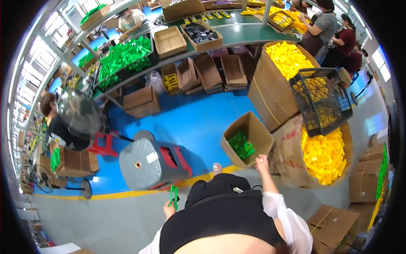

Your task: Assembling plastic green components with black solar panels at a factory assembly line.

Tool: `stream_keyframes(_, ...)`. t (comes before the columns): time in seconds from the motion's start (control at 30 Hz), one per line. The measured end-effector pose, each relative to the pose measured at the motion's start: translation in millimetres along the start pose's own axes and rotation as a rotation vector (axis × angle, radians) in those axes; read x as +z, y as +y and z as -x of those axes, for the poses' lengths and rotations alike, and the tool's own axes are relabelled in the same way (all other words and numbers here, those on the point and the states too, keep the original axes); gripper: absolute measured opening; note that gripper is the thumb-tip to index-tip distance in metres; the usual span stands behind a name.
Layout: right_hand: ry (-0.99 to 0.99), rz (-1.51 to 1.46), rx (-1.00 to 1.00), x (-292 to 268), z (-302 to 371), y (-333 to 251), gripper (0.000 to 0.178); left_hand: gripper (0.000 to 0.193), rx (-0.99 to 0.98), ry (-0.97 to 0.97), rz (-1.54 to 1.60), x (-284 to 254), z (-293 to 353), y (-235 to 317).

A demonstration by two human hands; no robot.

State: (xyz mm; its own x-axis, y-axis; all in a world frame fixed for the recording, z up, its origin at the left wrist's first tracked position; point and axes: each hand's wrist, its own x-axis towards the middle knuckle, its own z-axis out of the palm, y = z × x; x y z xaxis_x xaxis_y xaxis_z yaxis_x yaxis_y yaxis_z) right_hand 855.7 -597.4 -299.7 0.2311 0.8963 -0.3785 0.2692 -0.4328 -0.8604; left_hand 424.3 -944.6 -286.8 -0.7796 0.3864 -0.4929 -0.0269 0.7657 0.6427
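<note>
Well apart: left hand (pixel 169 209) closed around green frame (pixel 176 194), right hand (pixel 261 162) half-curled beside carton (pixel 255 130), grip unclear.

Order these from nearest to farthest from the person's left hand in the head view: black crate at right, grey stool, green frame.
1. Green frame: in the left hand.
2. Grey stool: ahead, slightly left.
3. Black crate: far right, ahead.

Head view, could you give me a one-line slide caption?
Left hand holding a green plastic piece, right hand by the rim of a cardboard box with green parts inside.
</note>
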Motion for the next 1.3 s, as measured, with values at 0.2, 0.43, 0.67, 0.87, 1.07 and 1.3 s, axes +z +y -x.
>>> stream_keyframes(0.2, -0.247, -0.141, -0.134, 97, -140, -261, 0.030, 0.016, 0.286, 0.037, 0.245, -7, -66, 239)
stream_keyframes(0.43, -0.450, -0.187, -0.600, 126, -255, -510, 0.058, 0.022, 0.264, 0.208, 0.249, 48, -266, 360)
stream_keyframes(0.67, -0.140, -0.302, -0.600, 89, -359, -636, 0.037, 0.021, 0.820, 0.147, -0.021, 110, -358, 609)
stream_keyframes(0.87, 0.267, -0.325, -0.740, 43, -486, -740, 0.028, 0.029, 1.009, 0.150, 0.247, 149, -333, 784)
stream_keyframes(1.07, 0.829, 0.214, -1.122, 22, -666, -879, 0.024, 0.029, 0.862, 0.176, 0.362, 233, -332, 889)
stream_keyframes(1.3, 0.899, 0.307, -1.243, -5, -841, -993, 0.026, 0.028, 0.828, 0.356, 0.288, 312, -290, 982)
